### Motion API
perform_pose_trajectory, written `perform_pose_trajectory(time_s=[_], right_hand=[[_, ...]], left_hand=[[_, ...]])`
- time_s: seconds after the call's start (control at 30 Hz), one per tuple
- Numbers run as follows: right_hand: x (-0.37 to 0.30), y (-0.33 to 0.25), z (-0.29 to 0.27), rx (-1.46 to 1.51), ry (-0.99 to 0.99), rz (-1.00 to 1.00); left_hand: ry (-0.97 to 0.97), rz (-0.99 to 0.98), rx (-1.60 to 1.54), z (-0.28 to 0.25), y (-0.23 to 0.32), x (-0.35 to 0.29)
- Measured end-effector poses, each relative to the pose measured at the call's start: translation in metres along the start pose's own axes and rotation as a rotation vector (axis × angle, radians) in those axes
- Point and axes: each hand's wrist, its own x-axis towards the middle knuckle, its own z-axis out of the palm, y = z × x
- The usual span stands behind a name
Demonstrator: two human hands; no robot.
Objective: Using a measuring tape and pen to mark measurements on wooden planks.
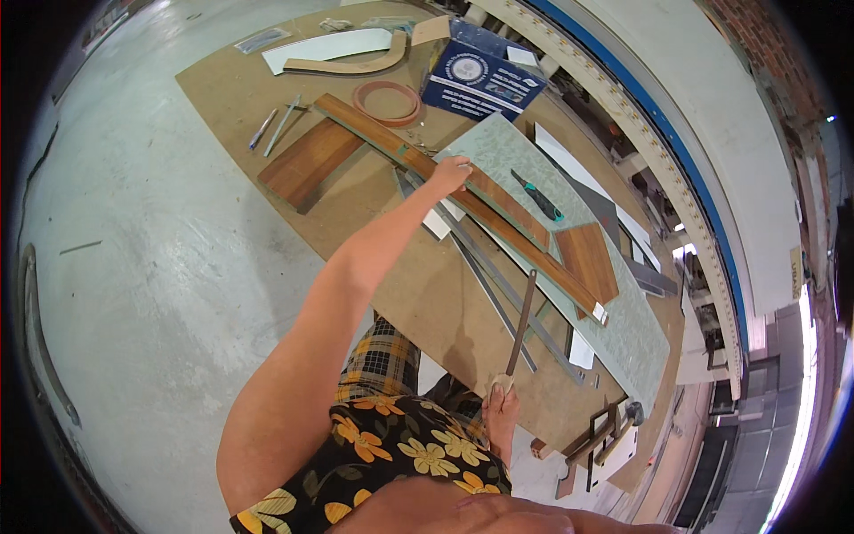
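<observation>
My left hand (453, 173) is closed at the middle of a long brown wood-grain strip (507, 225), which lies diagonally across the table. Its fingertips are partly hidden. A shorter wood-grain strip (516, 211) runs beside the long one from near that hand. Low in front of my body, my right hand (501, 411) grips the pale handle of a file (522, 322). The file's dark, narrow blade points up and away, its tip near the long strip but apart from it. Grey metal strips (498, 275) lie on the table between my hands.
Wood-grain panels (313, 164) (587, 263) lie beside the long strip. On the pale green board (627, 334) rests a black-and-green-handled saw (537, 195). A blue box (481, 73), a coiled band (387, 103) and a curved piece (351, 64) are farther back. A clamp (614, 432) sits at the near right edge.
</observation>
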Motion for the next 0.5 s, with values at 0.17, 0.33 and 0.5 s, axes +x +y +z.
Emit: perform_pose_trajectory(time_s=[0.17, 0.33, 0.5], right_hand=[[-0.002, -0.01, -0.003, 0.03, -0.002, 0.065], [0.016, 0.012, -0.002, -0.102, 0.04, -0.011], [0.071, -0.027, -0.01, -0.363, 0.077, -0.144]], left_hand=[[0.18, 0.202, 0.334, 0.021, -0.009, 0.011], [0.195, 0.431, 0.516, 0.017, -0.014, -0.005], [0.361, 0.587, 0.379, 0.004, -0.002, -0.064]])
